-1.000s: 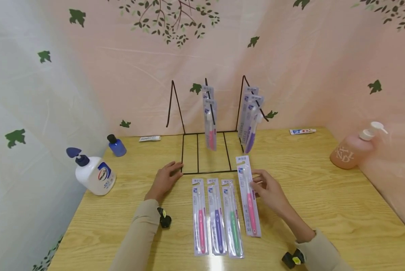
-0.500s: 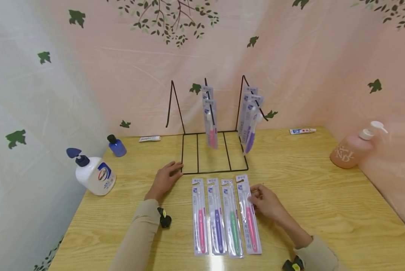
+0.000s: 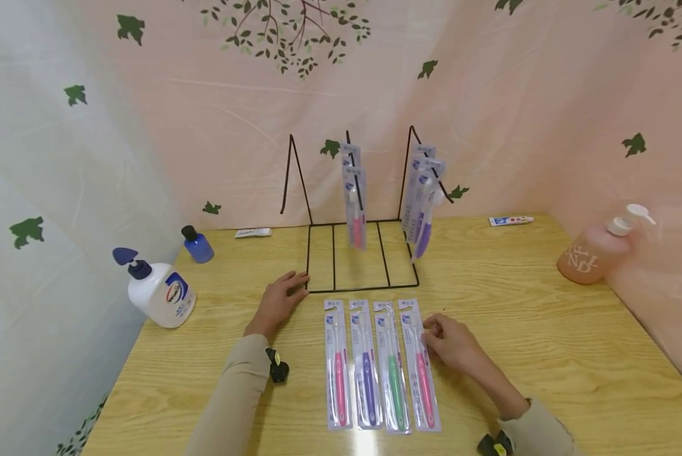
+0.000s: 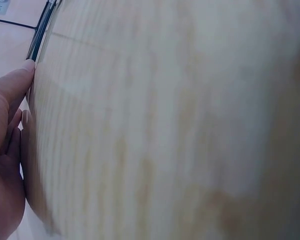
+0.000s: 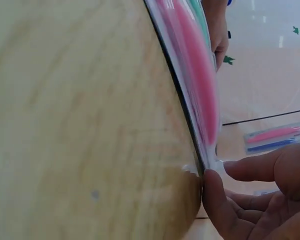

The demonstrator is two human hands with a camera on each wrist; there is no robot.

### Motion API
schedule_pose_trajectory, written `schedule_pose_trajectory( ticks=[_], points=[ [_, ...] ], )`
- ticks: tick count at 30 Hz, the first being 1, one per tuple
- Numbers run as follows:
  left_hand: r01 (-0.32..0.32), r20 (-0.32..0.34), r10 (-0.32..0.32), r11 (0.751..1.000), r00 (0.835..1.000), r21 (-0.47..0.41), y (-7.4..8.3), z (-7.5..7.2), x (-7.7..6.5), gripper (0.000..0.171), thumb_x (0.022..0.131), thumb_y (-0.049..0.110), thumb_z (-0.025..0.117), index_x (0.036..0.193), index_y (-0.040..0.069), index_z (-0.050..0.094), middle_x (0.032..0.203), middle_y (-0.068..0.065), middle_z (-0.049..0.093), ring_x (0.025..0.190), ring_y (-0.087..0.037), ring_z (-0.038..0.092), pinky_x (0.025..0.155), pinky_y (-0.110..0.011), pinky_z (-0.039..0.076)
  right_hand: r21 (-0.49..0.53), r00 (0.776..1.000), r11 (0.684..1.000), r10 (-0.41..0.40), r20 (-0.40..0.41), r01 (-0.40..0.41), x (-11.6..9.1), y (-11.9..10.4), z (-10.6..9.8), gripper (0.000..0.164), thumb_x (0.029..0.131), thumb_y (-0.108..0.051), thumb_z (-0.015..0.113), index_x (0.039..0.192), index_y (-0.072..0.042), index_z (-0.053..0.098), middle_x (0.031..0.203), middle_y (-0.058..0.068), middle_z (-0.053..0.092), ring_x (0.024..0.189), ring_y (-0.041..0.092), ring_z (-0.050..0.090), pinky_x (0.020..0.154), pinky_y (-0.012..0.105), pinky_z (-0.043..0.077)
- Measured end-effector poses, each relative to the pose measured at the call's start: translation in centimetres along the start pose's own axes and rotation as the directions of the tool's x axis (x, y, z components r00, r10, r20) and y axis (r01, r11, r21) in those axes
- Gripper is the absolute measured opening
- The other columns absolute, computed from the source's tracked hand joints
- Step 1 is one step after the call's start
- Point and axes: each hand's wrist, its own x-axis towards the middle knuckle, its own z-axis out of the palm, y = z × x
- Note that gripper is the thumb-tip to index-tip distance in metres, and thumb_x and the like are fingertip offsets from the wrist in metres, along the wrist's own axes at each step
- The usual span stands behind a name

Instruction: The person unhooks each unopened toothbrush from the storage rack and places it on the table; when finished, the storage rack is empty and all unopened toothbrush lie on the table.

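The right hand pinches the right edge of a packed pink toothbrush, which lies on the table at the right end of a row, just beside a green toothbrush. The left hand, fingers loosely extended, touches the near left corner of a wire rack, where other packs hang.

We see bright, soft light in the head view, a white glare patch on the wooden table low in frame, faint shadow under the right hand, our wrist views dimmer, the table's nearby grain blurred, its outline bowed.
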Motion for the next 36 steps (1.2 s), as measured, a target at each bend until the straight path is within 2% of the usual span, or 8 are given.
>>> schedule_pose_trajectory(
  ticks=[5, 8, 13, 17, 22, 30, 33, 36],
  points=[
    [-0.005, -0.001, 0.005, 1.0, 1.0, 0.0, -0.1, 0.0, 0.0, 0.043, 0.095, 0.024, 0.06, 0.136, 0.012, 0.055, 0.145, -0.007, 0.048, 0.141, -0.033, 0.033, 0.114, -0.055, 0.028, -0.067, 0.996, 0.994, -0.087, -0.029, 0.085, 0.6, -0.8, -0.6, 0.027, 0.094, -0.014, 0.059, 0.117, 0.0, 0.059, 0.093, 0.007, 0.063, 0.075, 0.015, 0.058, 0.057, 0.025, 0.049],
    [-0.01, -0.002, 0.01, 1.0, 1.0, 0.0, -0.1, 0.0, 0.0, 0.043, 0.095, 0.023, 0.06, 0.136, 0.011, 0.055, 0.145, -0.008, 0.048, 0.14, -0.034, 0.033, 0.113, -0.055, 0.028, -0.057, 0.978, 0.979, -0.2, -0.067, 0.196, 1.2, -2.2, -1.1, 0.027, 0.095, -0.014, 0.058, 0.119, -0.001, 0.059, 0.098, 0.009, 0.064, 0.083, 0.019, 0.061, 0.063, 0.026, 0.051],
    [-0.006, 0.002, 0.006, 1.0, 1.0, 0.006, -0.2, 0.0, 0.0, 0.043, 0.095, 0.023, 0.06, 0.136, 0.011, 0.055, 0.146, -0.007, 0.048, 0.141, -0.033, 0.033, 0.114, -0.055, 0.027, -0.01, 0.9, 0.91, -0.412, -0.142, 0.415, 2.6, -5.7, -1.9, 0.027, 0.096, -0.014, 0.058, 0.121, -0.002, 0.059, 0.1, 0.008, 0.064, 0.091, 0.021, 0.063, 0.075, 0.03, 0.055],
    [0.007, 0.01, -0.007, 1.0, 1.0, -0.005, -0.1, 0.0, 0.0, 0.043, 0.096, 0.024, 0.059, 0.137, 0.012, 0.055, 0.147, -0.006, 0.047, 0.141, -0.033, 0.032, 0.115, -0.055, 0.025, 0.033, 0.84, 0.857, -0.495, -0.22, 0.514, 4.0, -8.6, -2.0, 0.028, 0.096, -0.014, 0.058, 0.122, -0.002, 0.058, 0.104, 0.01, 0.064, 0.095, 0.023, 0.062, 0.08, 0.036, 0.055],
    [0.0, 0.005, 0.0, 1.0, 1.0, -0.017, 0.0, -0.1, 0.0, 0.043, 0.095, 0.023, 0.06, 0.136, 0.011, 0.055, 0.146, -0.007, 0.047, 0.141, -0.033, 0.032, 0.114, -0.055, 0.026, 0.082, 0.785, 0.812, -0.526, -0.327, 0.578, 6.3, -11.4, -1.6, 0.03, 0.096, -0.011, 0.058, 0.123, 0.0, 0.056, 0.111, 0.014, 0.062, 0.1, 0.026, 0.061, 0.084, 0.04, 0.053],
    [-0.011, 0.004, 0.011, 1.0, 1.0, -0.005, 0.0, -0.2, 0.0, 0.043, 0.095, 0.024, 0.059, 0.136, 0.011, 0.055, 0.146, -0.007, 0.048, 0.141, -0.033, 0.032, 0.114, -0.056, 0.027, 0.119, 0.695, 0.756, -0.513, -0.504, 0.644, 10.5, -14.4, -0.8, 0.038, 0.093, -0.007, 0.06, 0.129, -0.001, 0.051, 0.118, 0.015, 0.058, 0.108, 0.029, 0.057, 0.093, 0.041, 0.05],
    [-0.007, 0.002, 0.007, 1.0, 1.0, -0.012, 0.0, -0.2, 0.0, 0.043, 0.095, 0.024, 0.06, 0.136, 0.011, 0.055, 0.146, -0.007, 0.048, 0.141, -0.033, 0.033, 0.114, -0.055, 0.027, 0.166, 0.689, 0.733, -0.502, -0.522, 0.659, 11.7, -14.9, -0.5, 0.036, 0.095, -0.01, 0.059, 0.129, -0.002, 0.051, 0.117, 0.015, 0.058, 0.108, 0.027, 0.056, 0.094, 0.04, 0.05],
    [-0.004, 0.003, 0.004, 1.0, 1.0, -0.016, 0.0, -0.1, 0.0, 0.043, 0.095, 0.024, 0.06, 0.136, 0.012, 0.055, 0.146, -0.007, 0.048, 0.141, -0.034, 0.033, 0.114, -0.055, 0.027, 0.221, 0.7, 0.714, -0.492, -0.517, 0.665, 12.4, -15.2, -0.4, 0.034, 0.096, -0.012, 0.057, 0.128, -0.003, 0.053, 0.115, 0.014, 0.06, 0.106, 0.024, 0.057, 0.094, 0.038, 0.05]
  ],
)
